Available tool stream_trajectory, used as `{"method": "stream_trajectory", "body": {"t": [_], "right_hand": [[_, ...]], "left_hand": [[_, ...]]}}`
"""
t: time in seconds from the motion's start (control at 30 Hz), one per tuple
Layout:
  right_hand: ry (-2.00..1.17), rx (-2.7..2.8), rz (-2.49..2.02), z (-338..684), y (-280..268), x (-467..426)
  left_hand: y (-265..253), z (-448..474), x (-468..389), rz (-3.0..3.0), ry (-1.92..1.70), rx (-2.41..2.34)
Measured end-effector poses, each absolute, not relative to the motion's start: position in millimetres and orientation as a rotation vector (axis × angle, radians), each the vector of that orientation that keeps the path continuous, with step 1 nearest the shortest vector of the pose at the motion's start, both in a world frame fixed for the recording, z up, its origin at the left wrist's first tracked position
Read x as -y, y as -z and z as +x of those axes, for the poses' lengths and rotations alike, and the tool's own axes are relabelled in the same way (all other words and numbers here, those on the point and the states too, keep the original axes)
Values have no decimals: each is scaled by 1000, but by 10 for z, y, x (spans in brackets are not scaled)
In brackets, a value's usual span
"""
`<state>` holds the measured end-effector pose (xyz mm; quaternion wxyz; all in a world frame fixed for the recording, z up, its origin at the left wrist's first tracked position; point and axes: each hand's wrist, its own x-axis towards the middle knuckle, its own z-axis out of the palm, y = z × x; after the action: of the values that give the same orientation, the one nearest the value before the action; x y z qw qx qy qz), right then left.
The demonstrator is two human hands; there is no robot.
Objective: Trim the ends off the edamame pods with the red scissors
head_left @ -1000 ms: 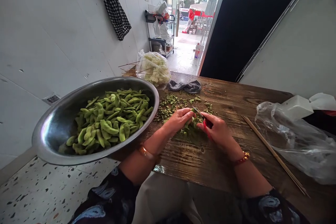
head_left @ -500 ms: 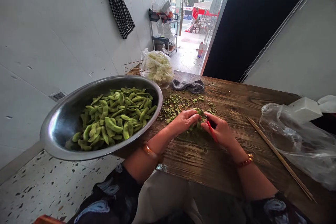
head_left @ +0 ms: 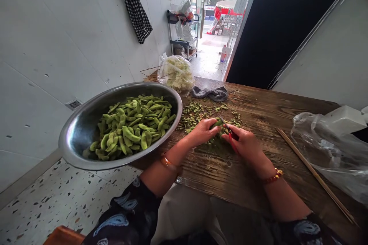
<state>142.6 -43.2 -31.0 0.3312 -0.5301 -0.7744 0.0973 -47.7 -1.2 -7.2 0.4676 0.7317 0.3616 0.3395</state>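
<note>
At left, a bowl (head_left: pixel 86 122) holds many pods (head_left: pixel 132 134), trimmed or not I cannot tell. At centre, the right hand (head_left: pixel 246 142) and left hand (head_left: pixel 202 133) grip, respectively, scissors (head_left: pixel 233 144) and one pod (head_left: pixel 216 123), seemingly mid-trim; scraps (head_left: pixel 195 111) beyond suggest many done.

White wall (head_left: pixel 71 26) left, speckled floor (head_left: pixel 63 195), brown wood worktop (head_left: pixel 258 122). 1 cart (head_left: pixel 173 18) at back beside daylit doorway (head_left: pixel 209 55), black panel (head_left: pixel 293 19) right.

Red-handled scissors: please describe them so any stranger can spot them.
Over the brown wooden table, right of the wide silver metal bowl, is the right hand. It holds the metal scissors, whose red handle contrasts with scattered green clippings.
</note>
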Motion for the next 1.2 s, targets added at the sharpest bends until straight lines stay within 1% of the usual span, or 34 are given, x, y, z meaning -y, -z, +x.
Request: {"method": "stream_trajectory", "body": {"t": [0.07, 0.23, 0.3, 0.37, 0.43, 0.57, 0.63, 0.7, 0.77, 0.87, 0.93, 1.0, 1.1, 1.2], "right_hand": [[-265, 2005, -1419, 1437, 292, 429], [-232, 1895, -1512, 1509, 295, 394], [-232, 1876, -1515, 1528, 297, 385], [-230, 1870, -1515, 1531, 286, 385], [-224, 1863, -1514, 1525, 268, 389], [-221, 1841, -1505, 1513, 249, 390], [-228, 1843, -1498, 1513, 256, 384], [-238, 1850, -1492, 1514, 266, 376], [-241, 1852, -1486, 1515, 271, 370], [-238, 1838, -1484, 1519, 258, 370], [-248, 1824, -1482, 1521, 238, 376], [-269, 1822, -1473, 1520, 218, 385], [-278, 1830, -1463, 1508, 213, 397], [-252, 1840, -1469, 1492, 240, 397]], "left_hand": [[43, -544, -26, 1720, -877, -898], [18, -724, -158, 1421, -1173, -983], [32, -761, -203, 1451, -1208, -1091], [53, -776, -235, 1622, -1180, -1262], [73, -776, -251, 1854, -1063, -1462], [96, -759, -224, 2180, -549, -1832], [102, -746, -199, 2243, -347, -1899], [109, -732, -186, 2283, -270, -1864], [119, -718, -192, 2304, -293, -1780], [124, -705, -218, 2266, -570, -1604], [119, -704, -226, 2100, -818, -1415], [114, -703, -218, 1813, -926, -1195], [118, -685, -184, 1436, -894, -935], [126, -641, -150, 1270, -865, -823]]}}
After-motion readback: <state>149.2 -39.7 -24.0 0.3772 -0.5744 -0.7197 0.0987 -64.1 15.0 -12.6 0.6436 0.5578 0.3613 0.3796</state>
